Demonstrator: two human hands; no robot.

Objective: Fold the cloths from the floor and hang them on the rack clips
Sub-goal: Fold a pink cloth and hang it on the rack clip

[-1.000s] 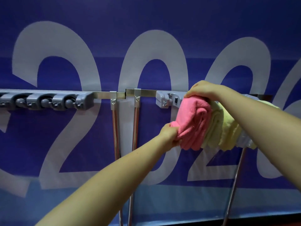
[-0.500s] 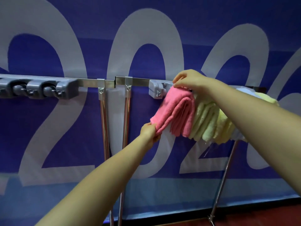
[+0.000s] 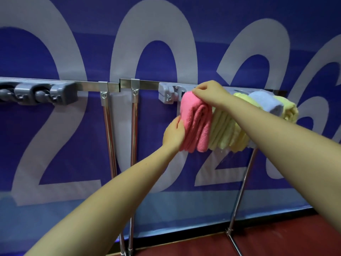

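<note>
Right hand: your right hand (image 3: 208, 93) is at the top of the pink cloth (image 3: 196, 124), fingers curled and pinching its upper fold against the grey clip bar (image 3: 168, 93); the forearm runs in from the lower right, crossing in front of the other cloths.
Left hand: your left hand (image 3: 174, 133) reaches up from the lower left, fingers straight and pressed flat on the pink cloth's left side, holding nothing.
Pink cloth: folded, hanging from the right-hand clip bar, long axis roughly upright and leaning slightly, folded edges pointing down.
Neighbours: a yellow cloth (image 3: 223, 130) hangs just beside the pink one, touching it; further right sit a pale blue cloth (image 3: 265, 102) and another yellow cloth (image 3: 289, 109).
Hidden: your right forearm covers the middle of the cloth row, and the clip under your right hand cannot be seen, so the pink cloth is perhaps clipped.
Rack: metal rail (image 3: 88, 85) on thin legs, a second grey clip bar (image 3: 36, 93) at left cut off by the edge.
Background: blue banner (image 3: 166, 21) with large pale digits.
</note>
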